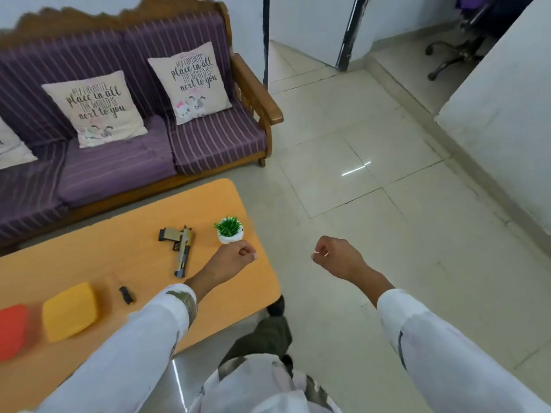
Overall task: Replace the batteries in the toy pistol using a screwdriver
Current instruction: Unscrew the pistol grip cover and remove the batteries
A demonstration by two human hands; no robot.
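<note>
Both hands are curled into loose fists, holding nothing; the left hand [237,256] hovers over the desk [143,228], the right hand [335,257] well off it over the floor. The pistol [180,248] lies just left of the left hand, the screwdriver [126,294] further left and nearer the body. The plant [229,230] sits right beyond the left knuckles (easily knocked); the desk edge is close, so loosened screws could roll off.

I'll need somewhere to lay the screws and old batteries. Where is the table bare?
The table is bare on the far left, between the sofa-side edge and the toy pistol. A smaller patch lies between the screwdriver and the pistol. It is crowded around the potted plant and near the yellow box and red box.
</note>
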